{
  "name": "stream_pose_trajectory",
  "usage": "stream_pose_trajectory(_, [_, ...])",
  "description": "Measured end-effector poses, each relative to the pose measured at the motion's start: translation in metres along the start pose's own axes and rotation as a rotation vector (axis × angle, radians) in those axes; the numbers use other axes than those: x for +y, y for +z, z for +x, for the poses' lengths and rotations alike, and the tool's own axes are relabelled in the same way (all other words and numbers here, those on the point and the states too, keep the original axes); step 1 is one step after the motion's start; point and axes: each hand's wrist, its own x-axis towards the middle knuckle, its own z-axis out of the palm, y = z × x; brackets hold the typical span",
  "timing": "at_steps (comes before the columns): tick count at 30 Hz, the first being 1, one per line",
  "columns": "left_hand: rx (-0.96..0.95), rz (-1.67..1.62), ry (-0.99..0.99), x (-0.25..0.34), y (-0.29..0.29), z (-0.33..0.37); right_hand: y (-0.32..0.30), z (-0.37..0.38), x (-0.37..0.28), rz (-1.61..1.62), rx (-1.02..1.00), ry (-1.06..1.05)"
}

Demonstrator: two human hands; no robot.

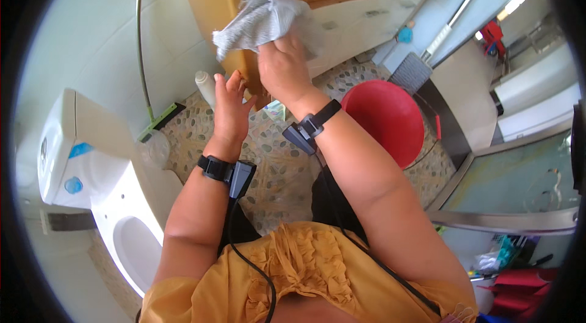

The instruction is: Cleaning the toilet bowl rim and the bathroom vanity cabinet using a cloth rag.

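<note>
My right hand [284, 70] grips a pale grey cloth [262, 21], bunched and hanging loose at its left end. It holds the cloth up against the brown and white vanity cabinet [366, 21]. Lower and to the left, my left hand [231, 106] has its fingers spread with nothing in them, close to the cabinet's brown corner. Just beside that hand a whitish bottle [204, 84] stands on the floor. The right hand's fingertips are partly hidden by the cloth.
A red bucket [381, 122] stands on the pebbled floor [268, 164] right of my right forearm. A white toilet [116, 201] is at the left, with a green squeegee [162, 122] behind it. Farther right are a flat mop [412, 73] and a metal-framed glass panel [506, 176].
</note>
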Motion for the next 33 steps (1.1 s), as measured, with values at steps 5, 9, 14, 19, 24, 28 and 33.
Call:
stream_pose_trajectory(5, [-0.053,0.033,-0.016,0.012,0.001,-0.009,0.011,-0.013,0.001,-0.117,0.049,-0.006])
stream_pose_trajectory(9, [-0.064,0.048,0.007,0.010,0.001,-0.013,0.010,-0.028,0.003,-0.122,-0.003,0.014])
stream_pose_trajectory(14, [-0.025,0.078,-0.010,0.010,0.005,-0.013,0.006,-0.046,0.007,-0.077,-0.042,-0.012])
stream_pose_trajectory(19, [-0.065,0.062,-0.012,0.012,0.000,-0.010,0.011,-0.072,0.007,0.033,-0.270,0.151])
stream_pose_trajectory(24, [-0.041,0.217,0.022,0.007,0.003,-0.010,0.026,-0.118,0.034,-0.014,-0.644,0.255])
stream_pose_trajectory(28, [-0.089,0.196,0.023,0.020,0.009,-0.023,0.040,-0.144,0.055,-0.132,-0.827,0.397])
stream_pose_trajectory(33, [-0.078,0.225,-0.023,0.016,-0.019,-0.010,0.019,-0.133,0.125,0.092,-0.279,0.954])
